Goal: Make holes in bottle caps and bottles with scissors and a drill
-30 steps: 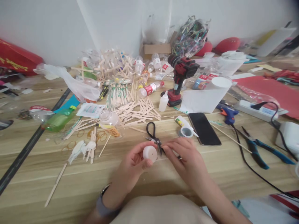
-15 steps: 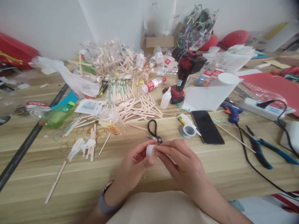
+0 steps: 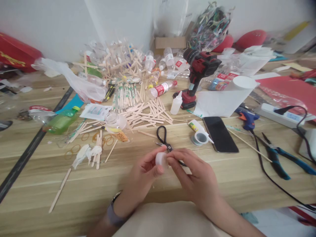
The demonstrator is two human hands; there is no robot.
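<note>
Between both hands, near the table's front edge, is a small round whitish translucent piece [image 3: 161, 159], perhaps a cap or a tape roll. My left hand [image 3: 144, 174] grips it between thumb and fingers. The pinched fingertips of my right hand [image 3: 195, 172] meet its right side; whether they hold part of it or something thinner is too small to tell. Black-handled scissors [image 3: 169, 147] lie just beyond the hands, partly hidden by my right hand.
Wooden sticks [image 3: 148, 113], a jar [image 3: 115, 121] and a green bottle [image 3: 63, 121] lie at left and centre. A red drill [image 3: 197, 72] stands behind a glue bottle [image 3: 176, 104]. Rightward are a phone [image 3: 220, 134], glue gun [image 3: 248, 118] and pliers [image 3: 276, 154].
My right hand's fingertips have shifted slightly along the round piece, and more of the scissors' lower handle shows. The whole view has moved slightly.
</note>
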